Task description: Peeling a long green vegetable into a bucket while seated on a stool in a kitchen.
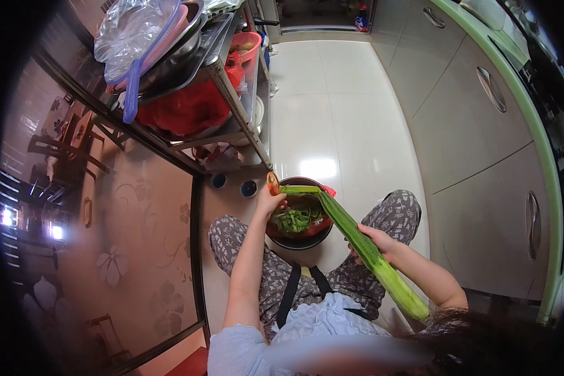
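A long green gourd [373, 254], apparently a luffa, slants across my right thigh. Its upper length is dark green and streaked; the lower end is paler and smoother. My right hand [380, 243] grips it around the middle. My left hand [269, 203] holds a tool with an orange looped handle [272, 183]. A flat light-green length [300, 189] extends from that hand to the gourd's upper tip; whether it belongs to the tool, I cannot tell. Beneath is a dark round bin [301, 243] with a reddish liner, holding green peelings [293, 221].
At left, a metal rack [237, 103] carries basins, a blue-handled strainer [132, 89] and red bags [188, 110]. Two dark cups [249, 188] stand by its foot. A patterned glass panel [145, 244] borders the left; cabinets [479, 188] line the right.
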Demonstrator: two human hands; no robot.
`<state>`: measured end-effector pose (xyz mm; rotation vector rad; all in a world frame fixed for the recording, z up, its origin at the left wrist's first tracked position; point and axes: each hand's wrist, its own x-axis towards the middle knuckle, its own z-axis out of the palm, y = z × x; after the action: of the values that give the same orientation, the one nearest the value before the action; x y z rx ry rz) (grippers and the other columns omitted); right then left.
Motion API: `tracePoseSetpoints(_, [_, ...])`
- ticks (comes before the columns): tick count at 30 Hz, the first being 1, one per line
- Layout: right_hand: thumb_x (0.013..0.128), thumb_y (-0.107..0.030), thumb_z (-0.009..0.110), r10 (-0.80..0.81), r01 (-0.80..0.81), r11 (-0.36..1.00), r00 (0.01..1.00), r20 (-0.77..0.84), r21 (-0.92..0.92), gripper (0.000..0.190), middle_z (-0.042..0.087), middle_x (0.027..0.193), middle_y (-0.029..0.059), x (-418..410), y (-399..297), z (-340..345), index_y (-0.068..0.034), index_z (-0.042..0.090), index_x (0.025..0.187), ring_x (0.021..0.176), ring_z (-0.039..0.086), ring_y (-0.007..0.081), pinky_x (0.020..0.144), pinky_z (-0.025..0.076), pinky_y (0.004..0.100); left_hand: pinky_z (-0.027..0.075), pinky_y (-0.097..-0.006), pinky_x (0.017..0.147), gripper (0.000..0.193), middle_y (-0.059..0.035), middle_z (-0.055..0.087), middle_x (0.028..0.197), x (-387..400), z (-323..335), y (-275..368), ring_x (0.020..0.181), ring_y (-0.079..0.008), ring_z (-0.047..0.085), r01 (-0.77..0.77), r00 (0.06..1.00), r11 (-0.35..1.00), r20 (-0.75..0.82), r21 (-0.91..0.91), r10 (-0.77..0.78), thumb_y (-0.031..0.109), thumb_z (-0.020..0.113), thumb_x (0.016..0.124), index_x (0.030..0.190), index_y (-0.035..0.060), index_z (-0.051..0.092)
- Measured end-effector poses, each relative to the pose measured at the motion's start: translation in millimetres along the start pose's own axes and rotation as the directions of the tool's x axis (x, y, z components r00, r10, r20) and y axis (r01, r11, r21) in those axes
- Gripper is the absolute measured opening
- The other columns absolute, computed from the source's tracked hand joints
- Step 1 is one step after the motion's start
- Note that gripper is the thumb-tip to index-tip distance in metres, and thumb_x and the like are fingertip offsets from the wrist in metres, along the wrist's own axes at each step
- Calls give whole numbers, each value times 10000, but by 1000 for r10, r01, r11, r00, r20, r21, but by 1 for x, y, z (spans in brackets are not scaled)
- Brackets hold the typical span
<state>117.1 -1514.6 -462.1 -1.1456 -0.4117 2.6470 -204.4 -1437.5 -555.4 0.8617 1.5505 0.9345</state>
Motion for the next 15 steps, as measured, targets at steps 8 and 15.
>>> tracePoseSetpoints(8, [897,-426,326,-155,155,988,987,31,-19,419,578,806,57,22,-18,31,-81,504,1054,630,566,156,533,504,336,516,-206,531,154,-59,538,869,-46,23,45,735,-154,606,85,986,871,164,-485,-4,106,517,848,962,56,425])
tracePoseSetpoints(15, [877,-462,343,-134,133,991,986,98,10,453,595,694,124,58,-33,42,-80,514,1049,541,590,199,466,498,300,522,-207,554,179,-59,565,908,-71,40,66,739,-131,594,44,988,792,145,-609,56,147,474,876,1039,83,440])
